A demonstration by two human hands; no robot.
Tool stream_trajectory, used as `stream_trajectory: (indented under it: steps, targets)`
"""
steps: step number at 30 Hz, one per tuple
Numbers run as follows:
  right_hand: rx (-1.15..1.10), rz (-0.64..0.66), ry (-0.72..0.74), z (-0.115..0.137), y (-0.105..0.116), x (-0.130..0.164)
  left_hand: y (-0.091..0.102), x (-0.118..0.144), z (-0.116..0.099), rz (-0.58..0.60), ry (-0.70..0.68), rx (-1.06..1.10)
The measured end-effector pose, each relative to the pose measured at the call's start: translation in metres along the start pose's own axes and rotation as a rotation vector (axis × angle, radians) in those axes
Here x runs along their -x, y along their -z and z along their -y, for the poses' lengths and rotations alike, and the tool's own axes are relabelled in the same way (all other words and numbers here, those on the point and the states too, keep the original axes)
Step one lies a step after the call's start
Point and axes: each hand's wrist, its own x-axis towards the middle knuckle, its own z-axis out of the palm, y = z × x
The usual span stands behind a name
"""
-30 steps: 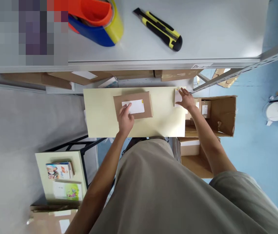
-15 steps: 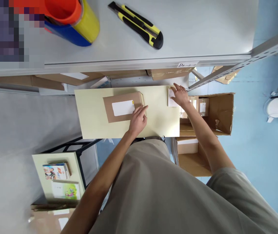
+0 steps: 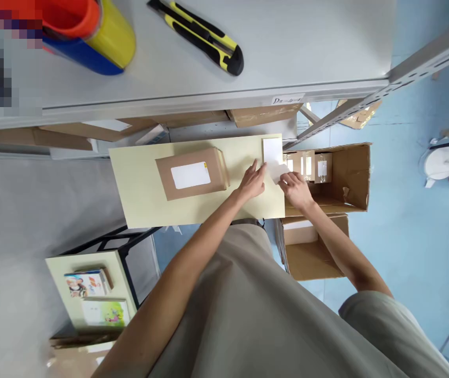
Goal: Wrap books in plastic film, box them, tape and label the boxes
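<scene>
Nearest, low on the left: small side table [image 3: 57, 273] with picture books [image 3: 86, 283]. Well apart from both hands.

Further out: left hand [image 3: 253, 181] flat on the pale board [image 3: 146, 202], fingers stretched out and open, tips touching the white paper slip [image 3: 277, 169]. Holding nothing. Right hand [image 3: 296, 190] just beside it, at the board's right edge, fingers pinching the near end of that same slip. Slip lying partly on the board's right corner, partly sticking out over the edge. A second white sheet [image 3: 272, 148] flat on the board just past it.

Left of the hands, on the middle of the board: brown box [image 3: 192, 173] with a white label. Near the left hand, not touching. Bare board between box and hand, more bare board left of the box.

Right of the board edge: open carton [image 3: 350, 178] with small boxes [image 3: 307, 165] inside, close under the right hand.

Farthest: grey shelf [image 3: 287, 58] with a yellow-black cutter knife [image 3: 201, 37] and a tape holder [image 3: 91, 31].
</scene>
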Motion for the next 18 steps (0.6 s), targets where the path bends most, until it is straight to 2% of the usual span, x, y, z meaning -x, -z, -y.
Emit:
stream_trajectory:
  steps: [3, 8, 10, 12, 14, 16, 18]
  targets:
    - [0.044, 0.08, 0.005, 0.011, -0.006, 0.018, -0.007, -0.012, -0.003, 0.092, 0.01, -0.065]
    - [0.005, 0.201, -0.065, 0.023, 0.002, 0.011, -0.012, -0.013, -0.006, 0.16, 0.063, -0.125]
    - [-0.062, 0.358, -0.129, 0.026, 0.013, 0.005, -0.011, -0.016, -0.01, 0.173, 0.084, -0.141]
    - [-0.166, 0.574, -0.173, 0.025, 0.025, 0.0, -0.008, -0.02, -0.014, 0.189, 0.114, -0.133]
    - [-0.391, 0.714, -0.154, 0.022, 0.037, -0.005, -0.004, -0.022, -0.017, 0.167, 0.146, -0.042]
    - [-0.727, 0.675, -0.109, 0.017, 0.048, -0.012, 0.002, -0.015, -0.013, 0.122, 0.157, 0.19]
    - [-1.073, 0.488, -0.135, 0.013, 0.056, -0.024, 0.01, 0.005, -0.002, 0.084, 0.142, 0.498]
